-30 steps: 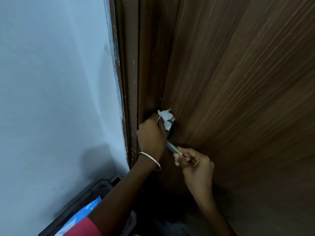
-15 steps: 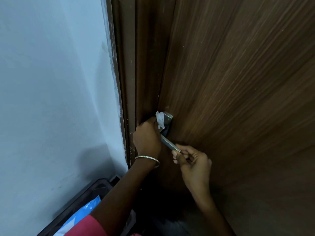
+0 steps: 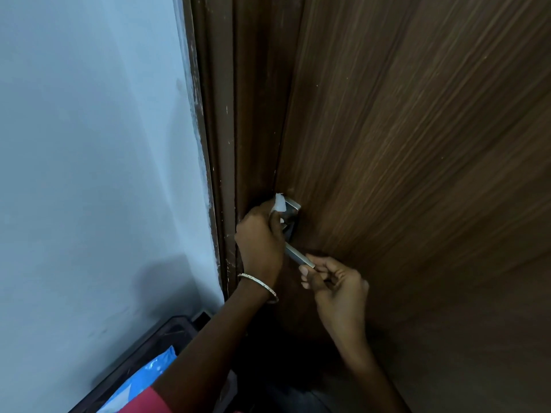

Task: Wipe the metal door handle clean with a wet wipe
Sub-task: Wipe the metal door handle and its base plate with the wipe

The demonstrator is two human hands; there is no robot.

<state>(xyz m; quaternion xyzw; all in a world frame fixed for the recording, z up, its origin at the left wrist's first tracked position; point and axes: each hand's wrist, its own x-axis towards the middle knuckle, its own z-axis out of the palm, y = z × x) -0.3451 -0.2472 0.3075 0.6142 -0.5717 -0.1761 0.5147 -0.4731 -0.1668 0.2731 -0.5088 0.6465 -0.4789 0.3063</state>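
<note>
Head view — left fingers [image 3: 273,219] clutch wet wipe [image 3: 279,202] at handle [image 3: 299,257], right fingers [image 3: 310,278] grip its tip — crate [image 3: 167,333] holds blue packet [image 3: 149,374]

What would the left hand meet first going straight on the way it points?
The left hand would meet the handle plate, seemingly touched by its wipe; then the door.

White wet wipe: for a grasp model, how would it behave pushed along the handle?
Probably floppy: the white wet wipe sits crumpled in the left hand, a loose corner poking up. Likely light, being a thin sheet. Pushed along the silver metal door handle, it would probably fold rather than hold shape.
</note>
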